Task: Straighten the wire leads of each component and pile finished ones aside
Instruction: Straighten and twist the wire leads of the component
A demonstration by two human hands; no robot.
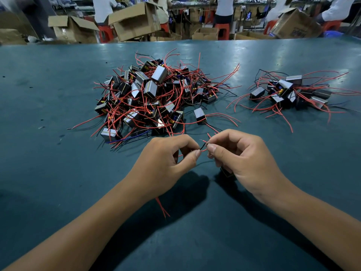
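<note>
Both hands meet above the near middle of the green table [58, 173]. My left hand [166, 159] and my right hand [242, 159] pinch the thin black and red wire leads [203, 147] of one component between thumb and forefinger. The component's dark body [226, 173] peeks out under my right palm, mostly hidden. More red leads [162, 207] hang below my left wrist. A big tangled pile of small grey-and-black components with red wires [152, 98] lies ahead. A smaller pile [289, 92] lies at the right.
One single component [199, 115] lies between the big pile and my hands. Beyond the table's far edge stand open cardboard boxes [134, 20], red stools [222, 30] and several seated people.
</note>
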